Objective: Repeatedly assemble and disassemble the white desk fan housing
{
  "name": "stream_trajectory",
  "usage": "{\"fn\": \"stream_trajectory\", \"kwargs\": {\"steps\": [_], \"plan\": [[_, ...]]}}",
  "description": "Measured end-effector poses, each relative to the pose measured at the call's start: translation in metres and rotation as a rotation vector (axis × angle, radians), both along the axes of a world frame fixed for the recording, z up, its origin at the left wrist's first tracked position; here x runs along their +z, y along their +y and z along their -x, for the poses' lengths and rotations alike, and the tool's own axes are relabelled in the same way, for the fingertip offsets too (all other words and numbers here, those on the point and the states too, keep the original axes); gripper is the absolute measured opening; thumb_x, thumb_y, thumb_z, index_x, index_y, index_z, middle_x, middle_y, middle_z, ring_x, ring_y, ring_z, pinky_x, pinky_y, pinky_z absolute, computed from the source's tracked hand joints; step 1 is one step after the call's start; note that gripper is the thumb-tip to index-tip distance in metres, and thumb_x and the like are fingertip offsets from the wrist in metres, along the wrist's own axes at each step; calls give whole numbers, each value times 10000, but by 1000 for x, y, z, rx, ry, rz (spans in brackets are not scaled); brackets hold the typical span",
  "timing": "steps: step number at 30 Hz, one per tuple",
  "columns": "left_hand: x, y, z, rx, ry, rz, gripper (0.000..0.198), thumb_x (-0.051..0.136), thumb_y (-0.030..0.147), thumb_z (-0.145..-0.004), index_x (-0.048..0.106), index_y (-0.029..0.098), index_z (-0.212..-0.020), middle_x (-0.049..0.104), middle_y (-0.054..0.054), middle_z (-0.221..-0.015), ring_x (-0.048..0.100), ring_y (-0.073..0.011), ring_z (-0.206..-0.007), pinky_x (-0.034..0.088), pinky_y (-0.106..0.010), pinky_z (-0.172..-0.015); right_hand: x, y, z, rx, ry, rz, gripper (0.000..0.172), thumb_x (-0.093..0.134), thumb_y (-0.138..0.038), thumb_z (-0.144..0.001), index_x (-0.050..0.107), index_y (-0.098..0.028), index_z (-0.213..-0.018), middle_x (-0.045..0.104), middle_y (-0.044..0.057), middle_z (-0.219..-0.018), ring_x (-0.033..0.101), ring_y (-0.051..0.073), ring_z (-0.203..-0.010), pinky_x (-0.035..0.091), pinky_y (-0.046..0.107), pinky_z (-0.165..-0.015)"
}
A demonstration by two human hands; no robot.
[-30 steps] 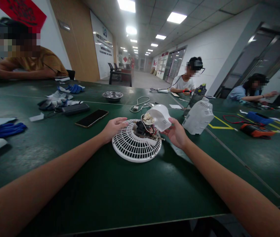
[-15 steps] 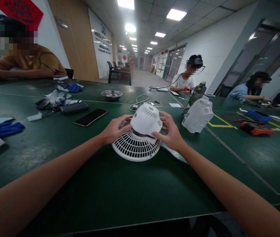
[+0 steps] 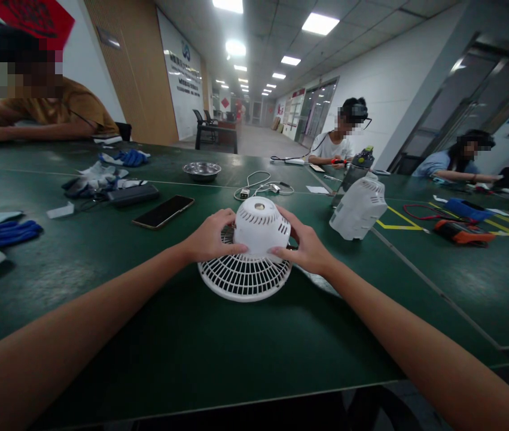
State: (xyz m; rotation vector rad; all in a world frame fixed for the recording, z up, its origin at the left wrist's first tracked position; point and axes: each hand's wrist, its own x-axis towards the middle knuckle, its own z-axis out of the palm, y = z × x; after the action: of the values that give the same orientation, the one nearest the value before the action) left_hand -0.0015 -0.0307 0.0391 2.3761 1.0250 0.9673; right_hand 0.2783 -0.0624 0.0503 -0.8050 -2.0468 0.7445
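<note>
Between my hands sits a white vented fan motor cover [image 3: 261,230], its domed end facing up. It rests over the middle of a round white fan grille [image 3: 245,278], which lies on the green table. My left hand [image 3: 215,236] grips the cover's left side, thumb across the front. On the right side my right hand [image 3: 303,244] wraps round the cover, with its thumb near the lower front edge. Part of a flat pale piece [image 3: 319,280] shows beside the grille under my right wrist. What lies beneath the cover is hidden.
A white plastic housing [image 3: 358,209] and a dark bottle [image 3: 353,173] stand to the right. Beyond the cover are a white cable [image 3: 265,185] and a metal bowl [image 3: 201,172]. A phone [image 3: 164,212] lies left, a multimeter [image 3: 463,232] far right. Several people sit around the table.
The cover has turned and levelled, coming down lower onto the grille. Both thumbs have shifted inward across its front. The grille has moved slightly toward me.
</note>
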Motion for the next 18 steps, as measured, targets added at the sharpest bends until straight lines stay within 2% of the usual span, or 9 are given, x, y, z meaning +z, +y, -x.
{"fn": "stream_trajectory", "kwargs": {"steps": [5, 14, 18], "plan": [[2, -1, 0, -16, 36, -54, 502, 813, 503, -717, 734, 195, -1105, 657, -132, -1133, 593, -333, -1041, 451, -489, -939, 1, 1, -2, -8, -6, 2, 833, 835, -344, -752, 469, -363, -1501, 618, 58, -1420, 589, 341, -1296, 479, 642, -1076], [6, -4, -1, -31, 105, -57, 538, 763, 541, -771, 700, 206, -1188, 634, -136, -1209, 575, -343, -1104, 432, -504, -987, 5, -2, -1, -57, -75, -107, 799, 829, -350, -747, 502, -321, -1476, 633, 75, -1399, 620, 336, -1241, 488, 630, -1071], [5, -2, 1, -33, 148, -76, 556, 730, 575, -796, 686, 199, -1204, 622, -138, -1236, 574, -351, -1120, 432, -503, -988, 4, -1, -3, -65, -137, -155, 812, 809, -409, -780, 458, -313, -1507, 617, 89, -1415, 624, 333, -1234, 515, 591, -1046]]}}
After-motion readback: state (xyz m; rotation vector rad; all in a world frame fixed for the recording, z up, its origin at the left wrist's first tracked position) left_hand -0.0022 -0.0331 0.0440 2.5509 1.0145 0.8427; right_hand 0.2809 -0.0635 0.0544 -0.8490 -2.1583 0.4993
